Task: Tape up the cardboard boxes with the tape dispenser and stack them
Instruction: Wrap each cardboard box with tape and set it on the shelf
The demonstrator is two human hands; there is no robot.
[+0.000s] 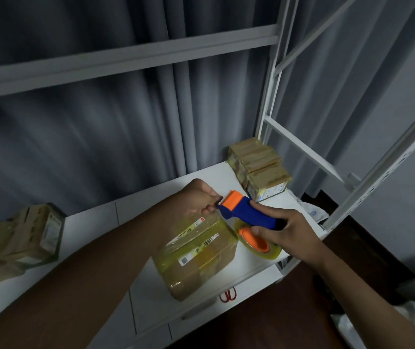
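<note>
- One cardboard box (196, 255) on white desk (95, 238), glossy under yellowish tape; labels blurred, unreadable.
- Right hand (285, 235) grips blue-orange plastic tape dispenser (246, 217) over box.
- Left hand (199, 200) pinches at toothed blade.

on the table (95, 238) a cardboard box (196, 255) lies near the front edge, about the middle. just right of it, above the table, the tape dispenser (248, 217) is held, its tape roll (259, 241) at the near end and its cutter end toward the far side. the right hand (287, 235) grips the dispenser from the right; the left hand (200, 200) sits at the cutter end, behind the box. a stack of boxes (259, 170) stands at the table's far right corner, against the shelf frame (299, 149). more boxes (20, 238) are piled at the left end. a curtain (100, 137) hangs behind the table. scissors (229, 294) hang at the table's front, below the box.
</note>
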